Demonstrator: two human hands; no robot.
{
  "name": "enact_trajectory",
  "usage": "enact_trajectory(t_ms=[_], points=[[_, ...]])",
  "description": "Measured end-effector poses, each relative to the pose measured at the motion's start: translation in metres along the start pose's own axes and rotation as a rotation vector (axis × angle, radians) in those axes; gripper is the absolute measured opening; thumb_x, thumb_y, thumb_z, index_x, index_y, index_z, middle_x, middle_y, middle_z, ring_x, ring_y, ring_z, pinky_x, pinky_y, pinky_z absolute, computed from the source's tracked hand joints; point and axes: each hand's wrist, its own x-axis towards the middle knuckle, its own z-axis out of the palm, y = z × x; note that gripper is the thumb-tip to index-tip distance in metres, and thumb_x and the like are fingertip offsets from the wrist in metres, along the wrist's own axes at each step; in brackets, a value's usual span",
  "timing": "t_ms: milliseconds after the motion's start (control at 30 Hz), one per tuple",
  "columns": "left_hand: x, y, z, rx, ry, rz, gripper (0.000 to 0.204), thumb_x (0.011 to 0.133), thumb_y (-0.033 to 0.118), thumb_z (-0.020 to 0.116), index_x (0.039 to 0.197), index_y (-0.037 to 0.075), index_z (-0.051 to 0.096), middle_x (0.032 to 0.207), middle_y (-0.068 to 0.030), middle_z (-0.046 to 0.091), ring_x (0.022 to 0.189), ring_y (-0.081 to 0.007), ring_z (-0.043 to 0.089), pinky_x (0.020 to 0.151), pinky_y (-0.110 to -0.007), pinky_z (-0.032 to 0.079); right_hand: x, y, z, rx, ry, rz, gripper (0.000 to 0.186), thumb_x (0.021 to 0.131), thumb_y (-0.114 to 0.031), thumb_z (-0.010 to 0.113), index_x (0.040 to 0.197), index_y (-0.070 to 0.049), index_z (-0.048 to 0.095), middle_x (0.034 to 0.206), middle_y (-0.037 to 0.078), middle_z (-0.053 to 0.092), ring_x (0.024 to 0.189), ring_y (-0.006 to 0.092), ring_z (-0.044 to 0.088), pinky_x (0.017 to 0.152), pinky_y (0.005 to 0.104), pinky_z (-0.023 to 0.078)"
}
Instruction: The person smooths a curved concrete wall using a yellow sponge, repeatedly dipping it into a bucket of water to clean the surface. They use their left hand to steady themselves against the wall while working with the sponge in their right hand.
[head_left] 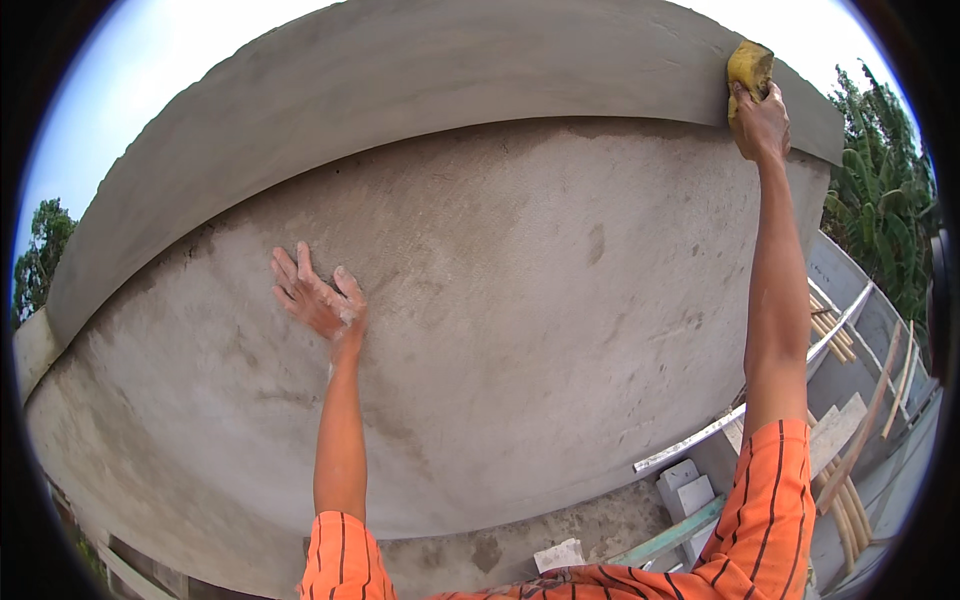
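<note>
My right hand reaches up to the far right and grips a yellow sponge. The sponge rests against the smooth grey plastered band that juts out along the top of the wall, near its right end. Against the rougher cement wall below the band, my left hand lies with its fingers spread and nothing in it. Pale dust or plaster coats its fingers and thumb. The wall shows darker damp-looking patches and a few small marks.
Low on the right are white blocks, a greenish plank and a long white strip. Wooden poles and boards lean farther right. A pale flat piece lies on the ledge below. Trees stand beyond the wall.
</note>
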Motion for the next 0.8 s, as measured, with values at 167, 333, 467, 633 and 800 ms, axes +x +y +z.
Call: enact_trajectory(t_ms=[167,333,467,633,800], points=[[-0.003,-0.006,0.002,0.029,-0.019,-0.005,0.063,0.087,0.026,0.051,0.146,0.014,0.032,0.159,-0.0152,0.022,0.148,-0.0363,0.016,0.116,-0.061,0.008,-0.075,-0.120,0.006,0.148,0.045,-0.318,0.064,0.088,-0.052,0.063,0.135,-0.010,0.051,0.117,0.015,0.065,0.109,0.0325,0.064,0.092,0.0469,0.051],[-0.006,-0.009,0.000,0.044,-0.038,-0.026,0.062,0.088,0.027,0.051,0.146,0.015,0.032,0.159,-0.0152,0.020,0.147,-0.0366,0.016,0.116,-0.060,0.010,-0.206,-0.339,-0.018,0.519,-0.080,-0.872,0.038,0.079,-0.023,0.069,0.111,-0.003,0.062,0.105,0.017,0.066,0.097,0.0296,0.067,0.077,0.0418,0.054],[-0.003,-0.006,-0.002,-0.001,-0.018,0.020,0.061,0.089,0.029,0.052,0.145,0.016,0.033,0.159,-0.0154,0.022,0.147,-0.0369,0.018,0.115,-0.060,0.012,-0.290,-0.449,-0.033,0.655,-0.203,-1.037,0.035,0.081,-0.022,0.069,0.111,-0.005,0.064,0.103,0.011,0.065,0.099,0.0262,0.063,0.080,0.0377,0.049],[-0.007,-0.013,-0.001,0.013,-0.024,0.005,0.060,0.090,0.030,0.053,0.146,0.016,0.033,0.158,-0.0157,0.024,0.146,-0.0367,0.019,0.115,-0.060,0.013,-0.290,-0.418,-0.029,0.570,-0.205,-1.069,0.039,0.080,-0.016,0.071,0.119,-0.013,0.064,0.111,0.011,0.065,0.104,0.0256,0.064,0.085,0.0395,0.052],[-0.005,-0.013,-0.005,0.034,-0.019,0.014,0.062,0.089,0.027,0.053,0.146,0.016,0.032,0.158,-0.0162,0.025,0.146,-0.0372,0.019,0.115,-0.060,0.012,-0.168,-0.197,-0.026,0.312,-0.019,-0.771,0.042,0.081,-0.016,0.067,0.121,-0.009,0.056,0.109,0.012,0.064,0.102,0.0311,0.063,0.083,0.0433,0.053]])
